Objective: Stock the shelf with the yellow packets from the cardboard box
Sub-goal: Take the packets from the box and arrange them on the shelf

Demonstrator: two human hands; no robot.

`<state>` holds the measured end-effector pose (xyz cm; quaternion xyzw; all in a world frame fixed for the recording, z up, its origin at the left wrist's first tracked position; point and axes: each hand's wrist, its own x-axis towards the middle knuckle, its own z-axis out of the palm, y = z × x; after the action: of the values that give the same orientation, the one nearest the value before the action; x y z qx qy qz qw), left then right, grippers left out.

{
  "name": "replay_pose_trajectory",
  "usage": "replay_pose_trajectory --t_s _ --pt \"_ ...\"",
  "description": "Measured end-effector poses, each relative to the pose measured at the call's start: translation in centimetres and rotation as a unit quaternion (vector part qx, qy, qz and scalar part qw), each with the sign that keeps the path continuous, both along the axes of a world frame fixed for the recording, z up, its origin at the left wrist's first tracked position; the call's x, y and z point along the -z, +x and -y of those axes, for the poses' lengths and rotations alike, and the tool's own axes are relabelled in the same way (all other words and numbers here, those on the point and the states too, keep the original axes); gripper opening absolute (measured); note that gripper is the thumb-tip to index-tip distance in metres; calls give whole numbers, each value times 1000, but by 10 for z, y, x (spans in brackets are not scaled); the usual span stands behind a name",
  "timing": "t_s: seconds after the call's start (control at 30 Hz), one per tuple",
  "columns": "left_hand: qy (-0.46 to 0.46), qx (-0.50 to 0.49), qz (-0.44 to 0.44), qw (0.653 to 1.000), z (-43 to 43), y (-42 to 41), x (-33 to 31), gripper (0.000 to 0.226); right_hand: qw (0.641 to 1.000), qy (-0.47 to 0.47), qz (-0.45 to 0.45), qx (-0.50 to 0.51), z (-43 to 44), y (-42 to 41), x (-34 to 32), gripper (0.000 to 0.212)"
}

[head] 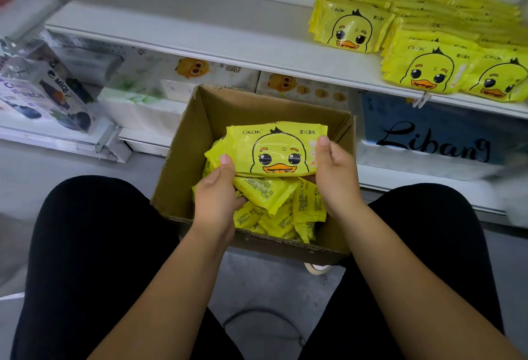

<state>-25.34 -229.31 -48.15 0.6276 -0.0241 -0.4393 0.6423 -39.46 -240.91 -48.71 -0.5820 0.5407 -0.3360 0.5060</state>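
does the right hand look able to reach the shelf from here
Probably yes: the right hand grips the yellow packet above the cardboard box, and nothing stands between it and the bare shelf left of the stacked packets.

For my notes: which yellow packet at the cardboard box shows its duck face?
The yellow plastic packet held by left hand and right hand; packets below show text backs.

Left hand [215, 196] and right hand [335, 174] grip a yellow packet [274, 148] above the cardboard box [183, 165].

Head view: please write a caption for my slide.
Left hand and right hand hold a yellow duck-printed plastic packet over the brown cardboard box by the white shelf.
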Motion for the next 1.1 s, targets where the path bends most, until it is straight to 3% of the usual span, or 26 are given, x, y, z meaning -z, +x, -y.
replay_pose_trajectory --t_s 0.13,0.3,0.37,0.5,0.57,0.63,0.67,0.73,0.87,1.0,1.1 --pt "18 -11 -2 1000 0 2 -5 30 997 42 57 17 -1 5 -2 30" --pt "6 93 -19 995 1 10 -12 70 995 81 57 -23 0 1 -6 34" --pt "8 129 9 992 2 6 -12 65 994 79 50 -48 -2 1 -10 41" --pt "-17 107 12 994 7 5 -9 45 994 24 33 -99 -1 -5 -27 51" --pt "-36 80 5 996 12 7 -11 42 992 28 12 -126 4 -10 -29 75" --pt "-61 61 -3 996 19 8 -15 46 977 151 78 -128 9 -9 -28 111" --pt "-71 58 -4 996 24 8 -17 47 960 212 116 -140 11 -7 -28 116" --pt "-82 55 1 995 35 6 -24 47 952 228 134 -156 18 -3 -31 102" --pt "-95 61 7 994 57 0 -35 41 972 156 121 -129 51 -8 -36 75" --pt "-73 65 50 994 84 2 -48 33 982 121 116 -89 79 -33 -30 66" --pt "-66 71 89 991 109 6 -58 26 991 80 90 -66 92 -51 -35 42"
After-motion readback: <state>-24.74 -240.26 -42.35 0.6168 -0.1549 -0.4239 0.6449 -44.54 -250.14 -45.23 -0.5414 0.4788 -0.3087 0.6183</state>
